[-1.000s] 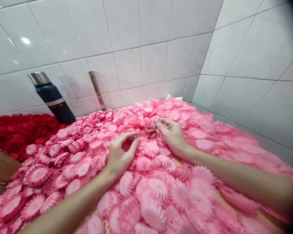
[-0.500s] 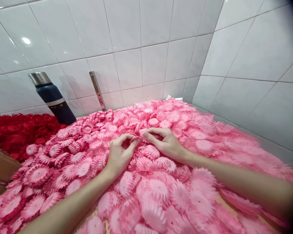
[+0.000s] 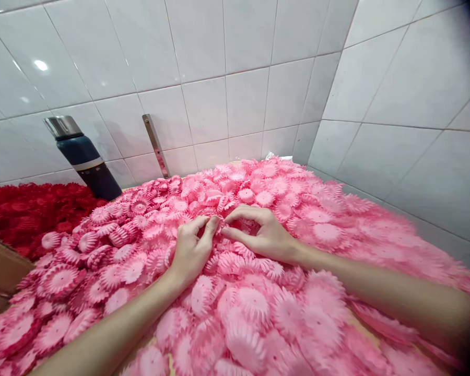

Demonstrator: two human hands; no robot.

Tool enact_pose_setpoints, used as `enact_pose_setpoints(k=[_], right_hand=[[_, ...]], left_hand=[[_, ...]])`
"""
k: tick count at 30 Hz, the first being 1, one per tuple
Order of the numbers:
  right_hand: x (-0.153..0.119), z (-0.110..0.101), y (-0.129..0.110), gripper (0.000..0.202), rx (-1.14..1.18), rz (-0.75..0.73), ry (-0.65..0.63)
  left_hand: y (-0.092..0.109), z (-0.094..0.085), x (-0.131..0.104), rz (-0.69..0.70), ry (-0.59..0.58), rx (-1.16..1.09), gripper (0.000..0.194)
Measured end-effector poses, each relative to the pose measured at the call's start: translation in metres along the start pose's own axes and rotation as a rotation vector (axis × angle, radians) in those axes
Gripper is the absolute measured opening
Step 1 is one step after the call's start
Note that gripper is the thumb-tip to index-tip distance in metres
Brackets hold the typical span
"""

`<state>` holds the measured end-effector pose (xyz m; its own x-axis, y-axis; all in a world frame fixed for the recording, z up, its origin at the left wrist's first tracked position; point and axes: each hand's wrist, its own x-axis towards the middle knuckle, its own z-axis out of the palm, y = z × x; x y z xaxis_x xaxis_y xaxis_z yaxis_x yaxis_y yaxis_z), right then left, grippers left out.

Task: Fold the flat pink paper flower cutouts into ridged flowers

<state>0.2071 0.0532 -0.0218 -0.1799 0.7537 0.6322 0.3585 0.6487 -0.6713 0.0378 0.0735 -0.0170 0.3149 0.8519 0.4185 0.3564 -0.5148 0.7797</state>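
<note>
Pink fringed petal discs (image 3: 254, 304), seemingly of thin fabric, cover most of the desk (image 3: 362, 328) in a loose, overlapping heap. At the middle of the heap, the left hand (image 3: 190, 250) has thumb and forefinger pressed together on one small pink disc (image 3: 220, 225), its edge partly hidden by the fingers. The right hand (image 3: 272, 237) meets it from the other side, fingers bent and spread from the thumb in an open arch, the tips just beside the disc; whether they grip it cannot be told. Extent of the work, as judged: the handling of this single piece appears under way, while the surrounding discs lie out of hand. These discs have fringed rims, several with a small mark at the centre; some look curled or stacked, others nearly flat. No finished group can be told from an unworked one, so the overall proportion done remains uncertain. Left side: darker pink discs (image 3: 60, 281), a red heap (image 3: 31, 211) and a piece of brown cardboard (image 3: 2, 271). Rear: a dark blue bottle (image 3: 88, 164) with a metallic cap, and a narrow metal strip (image 3: 154, 143) against the tiled wall (image 3: 203, 47).
</note>
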Motion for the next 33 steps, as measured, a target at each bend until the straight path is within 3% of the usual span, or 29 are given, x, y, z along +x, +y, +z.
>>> enact_pose_setpoints(k=[5,8,11,16,24,28,33], right_hand=[[0.000,0.000,0.001,0.007,-0.010,0.033,0.005],[-0.001,-0.002,-0.001,0.010,-0.005,0.058,-0.018],[-0.001,-0.002,-0.001,0.011,0.000,0.065,-0.031],[0.000,-0.003,0.001,0.009,0.016,0.078,-0.065],[0.000,-0.003,0.003,0.012,0.098,0.122,-0.102],[0.001,-0.003,0.009,0.014,0.149,0.160,-0.048],[0.004,-0.003,0.013,0.020,0.131,0.240,0.167]], left_hand=[[0.000,0.000,0.002,0.021,-0.032,0.018,0.034],[0.000,0.000,0.002,0.062,0.027,-0.017,0.013],[0.000,0.000,0.002,0.086,0.077,-0.078,0.012],[0.000,-0.002,0.002,0.119,-0.015,-0.025,0.013],[0.001,-0.002,0.002,0.155,-0.027,-0.010,0.009],[0.001,-0.001,0.003,0.189,-0.018,0.026,0.011],[0.001,0.001,0.002,0.162,0.065,0.084,0.013]])
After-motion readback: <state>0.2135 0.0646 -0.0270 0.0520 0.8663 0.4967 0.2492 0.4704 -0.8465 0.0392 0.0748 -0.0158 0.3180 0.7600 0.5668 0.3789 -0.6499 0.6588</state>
